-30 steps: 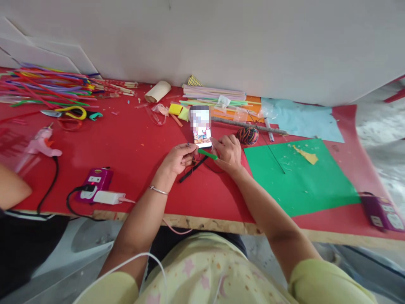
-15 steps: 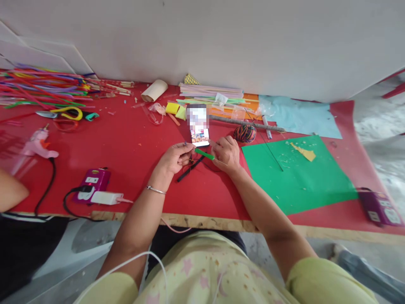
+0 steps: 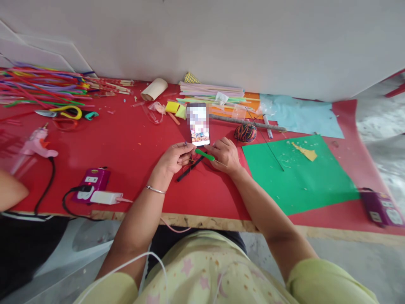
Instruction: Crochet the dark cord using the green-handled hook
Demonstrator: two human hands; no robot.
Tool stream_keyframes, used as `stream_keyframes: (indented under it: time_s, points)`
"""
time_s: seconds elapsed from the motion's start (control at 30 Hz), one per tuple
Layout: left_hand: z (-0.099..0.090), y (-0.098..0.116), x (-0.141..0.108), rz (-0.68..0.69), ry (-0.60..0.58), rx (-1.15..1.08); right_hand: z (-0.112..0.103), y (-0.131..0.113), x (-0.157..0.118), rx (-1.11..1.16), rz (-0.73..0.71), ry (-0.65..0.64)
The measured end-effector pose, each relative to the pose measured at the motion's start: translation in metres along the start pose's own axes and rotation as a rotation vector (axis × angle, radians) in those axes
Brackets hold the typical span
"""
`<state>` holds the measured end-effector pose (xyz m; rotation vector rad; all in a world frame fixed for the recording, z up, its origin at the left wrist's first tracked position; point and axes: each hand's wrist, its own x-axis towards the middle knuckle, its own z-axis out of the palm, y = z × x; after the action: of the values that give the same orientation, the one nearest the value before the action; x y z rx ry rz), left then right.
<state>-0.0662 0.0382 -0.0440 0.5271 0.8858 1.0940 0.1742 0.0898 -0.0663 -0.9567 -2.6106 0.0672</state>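
Observation:
My left hand [image 3: 177, 157] is closed in a pinch on one end of a green strip [image 3: 205, 154], which tilts down to the right. A thin pale line runs from the strip's other end across the front of my right hand [image 3: 226, 155]. That hand's index finger reaches to the bottom edge of a lit phone [image 3: 200, 138], whose screen shows small pictures. Its other fingers are loosely bent and partly hidden, with no grip on the strip visible. Below the strip lies a black stick [image 3: 189, 170], with thin dark thread around it.
A multicoloured yarn ball [image 3: 246, 132] and green sheet [image 3: 297, 185] lie right. Behind are a grey rod [image 3: 230, 121], straws [image 3: 211, 90] and a cardboard tube [image 3: 155, 89]. Left are scissors [image 3: 68, 112], a pink glue gun [image 3: 38, 143], a purple power strip [image 3: 98, 179] and another person's arm [image 3: 11, 191].
My right index finger has moved slightly left and down onto the phone's lower edge. My left hand and the green strip stay put. A person's leg at the lower right has gone from view.

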Motion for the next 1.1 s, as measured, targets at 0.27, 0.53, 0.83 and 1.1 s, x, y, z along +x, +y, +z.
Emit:
stream_keyframes:
  time_s: [0.27, 0.53, 0.83, 1.1]
  points:
    - [0.000, -0.001, 0.001, 0.010, -0.015, 0.017, 0.002, -0.002, 0.002, 0.042, -0.006, -0.023]
    - [0.001, -0.001, 0.000, 0.005, 0.000, 0.021, 0.004, -0.001, 0.002, 0.050, -0.013, -0.014]
    - [-0.003, -0.002, 0.002, -0.002, -0.013, 0.014, -0.002, -0.007, 0.004, 0.029, 0.019, -0.016]
    - [-0.006, -0.003, 0.003, -0.001, -0.023, 0.009, -0.012, -0.008, 0.030, -0.051, 0.084, 0.127]
